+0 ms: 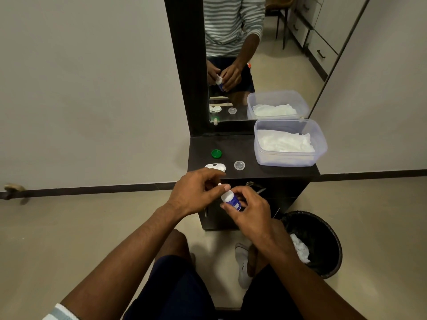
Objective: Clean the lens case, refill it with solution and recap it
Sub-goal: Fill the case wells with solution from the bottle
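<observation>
— What is seen around the dark cabinet top (272,172)?

— A clear tub of white tissues (290,142) is set far right; a green cap (216,153) and a clear cap (239,165) lie by the white lens case (215,167). A black bin (315,241) is placed near right.

— And the solution bottle (232,200)?

— It is gripped by the right hand (248,210) in front of the cabinet; its white top is pinched by the left hand (196,195), just near of the case.

Plain pale wall (80,77), beige floor (69,227), dark counter (265,172) under a tall mirror (265,54), maybe drawers reflected.
</observation>
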